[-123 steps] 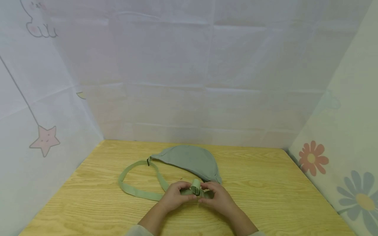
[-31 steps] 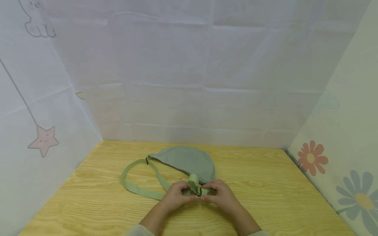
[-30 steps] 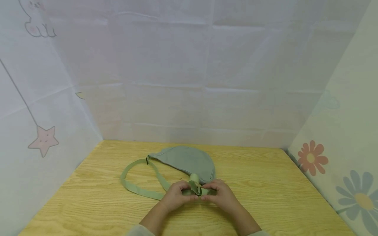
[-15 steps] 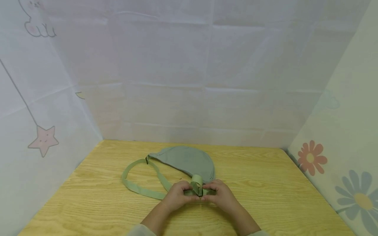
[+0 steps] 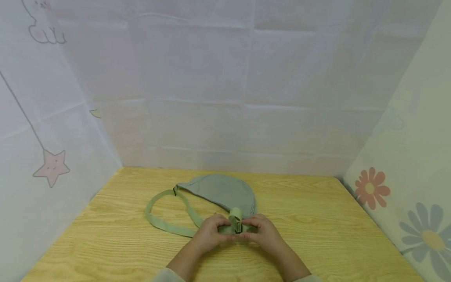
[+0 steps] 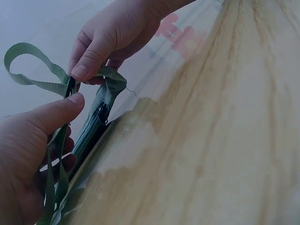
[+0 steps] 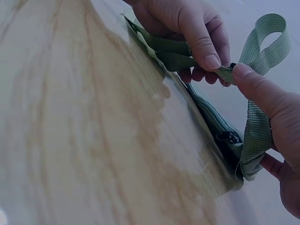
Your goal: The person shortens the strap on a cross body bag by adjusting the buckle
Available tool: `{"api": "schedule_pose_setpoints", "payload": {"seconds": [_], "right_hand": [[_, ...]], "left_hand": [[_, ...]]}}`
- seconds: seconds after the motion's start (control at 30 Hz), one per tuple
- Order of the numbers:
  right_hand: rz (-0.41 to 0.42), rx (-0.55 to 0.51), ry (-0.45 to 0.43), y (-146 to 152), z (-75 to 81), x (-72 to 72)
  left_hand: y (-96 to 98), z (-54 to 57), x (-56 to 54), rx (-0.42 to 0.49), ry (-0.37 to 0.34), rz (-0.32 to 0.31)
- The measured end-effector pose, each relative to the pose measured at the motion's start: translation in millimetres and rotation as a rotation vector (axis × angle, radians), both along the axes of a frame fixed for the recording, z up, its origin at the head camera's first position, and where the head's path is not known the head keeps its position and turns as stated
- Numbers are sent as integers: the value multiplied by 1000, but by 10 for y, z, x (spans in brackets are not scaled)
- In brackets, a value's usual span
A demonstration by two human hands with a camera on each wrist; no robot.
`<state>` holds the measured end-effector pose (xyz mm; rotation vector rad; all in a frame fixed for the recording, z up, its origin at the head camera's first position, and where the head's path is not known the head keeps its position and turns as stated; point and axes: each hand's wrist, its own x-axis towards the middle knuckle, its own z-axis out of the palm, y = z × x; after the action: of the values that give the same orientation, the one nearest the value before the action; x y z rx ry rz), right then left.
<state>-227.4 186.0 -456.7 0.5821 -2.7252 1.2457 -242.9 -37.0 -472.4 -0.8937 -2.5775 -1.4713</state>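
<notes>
A grey-green waist bag (image 5: pixel 223 192) lies on the table, its green webbing strap (image 5: pixel 160 225) spread in a wide curve to the left. My left hand (image 5: pixel 210 235) pinches the strap between thumb and fingers, just beside a small black slider buckle (image 6: pixel 71 87). On the buckle's other side, my right hand (image 5: pixel 262 232) grips the strap with thumb and fingertips. Between the two hands, a short strap loop (image 7: pixel 268 44) stands up out of the buckle. A dark zipper pull (image 7: pixel 228 137) hangs along the bag's edge. Fingers partly hide the buckle.
The wooden table (image 5: pixel 317 219) extends around the bag on all sides. Pale fabric walls enclose it at the back, left and right, printed with a star (image 5: pixel 53 167) and flowers (image 5: pixel 372 188). A second black strap fitting (image 5: pixel 175 191) sits at the bag's left end.
Over the four seconds, the loop at the buckle has risen higher and its opening has turned. The bag's right end has shifted slightly left. Both hands stay in nearly the same place.
</notes>
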Motion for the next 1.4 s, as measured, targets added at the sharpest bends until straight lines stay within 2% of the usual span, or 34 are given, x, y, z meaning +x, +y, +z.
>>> {"api": "schedule_pose_setpoints", "payload": {"seconds": [0.1,0.33,0.57,0.83,1.03,1.2,1.4], "right_hand": [[1,5,2,1,3,2],[16,9,0,10,-8,2],[0,18,10,9,-9,7],[-12,14,22,10,-33,-11],[-23,23,38,-1,-45,-17],[-13,22,44,-4,-55,-16],[-10,18,52,-7,-52,-24]], "left_hand": [[-21,11,4,-19,9,9],[-88,35,17,-5,-27,0],[-176,25,1,-32,-19,18],[-301,18,-9,-44,-53,27],[-393,19,-6,-44,-69,12],[-419,27,-6,-47,-87,-6],[-425,34,-4,-51,-79,5]]}}
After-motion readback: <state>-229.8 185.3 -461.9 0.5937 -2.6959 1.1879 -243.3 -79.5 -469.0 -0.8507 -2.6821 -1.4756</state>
